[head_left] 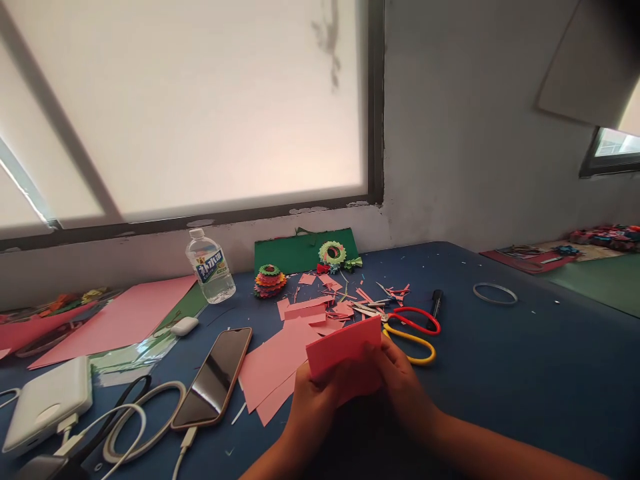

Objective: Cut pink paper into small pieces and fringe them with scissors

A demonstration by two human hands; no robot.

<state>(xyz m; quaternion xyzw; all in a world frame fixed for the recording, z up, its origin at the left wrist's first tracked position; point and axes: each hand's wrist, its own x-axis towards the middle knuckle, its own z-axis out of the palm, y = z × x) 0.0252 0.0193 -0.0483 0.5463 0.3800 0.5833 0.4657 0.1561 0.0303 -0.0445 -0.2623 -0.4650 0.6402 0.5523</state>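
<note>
A folded sheet of pink paper point(345, 343) is held up between both hands, tilted over the near part of the table. My left hand point(313, 403) grips its left lower side, thumb on the near face. At the right side my right hand point(400, 373) pinches the paper, thumb in front and fingers behind. Just beyond the right hand lie scissors point(413, 333) with one red and one yellow handle loop. Behind and left of the held paper are flat pink sheets point(275, 363) and many cut pink scraps point(320, 310).
A phone point(215, 380), white cables point(145, 427) and a white power bank point(53, 403) lie at left. A water bottle point(210, 267) stands near the wall. Farther back are paper ornaments point(270, 281) and green card point(285, 252). A black marker point(437, 307) and a ring point(495, 293) lie right.
</note>
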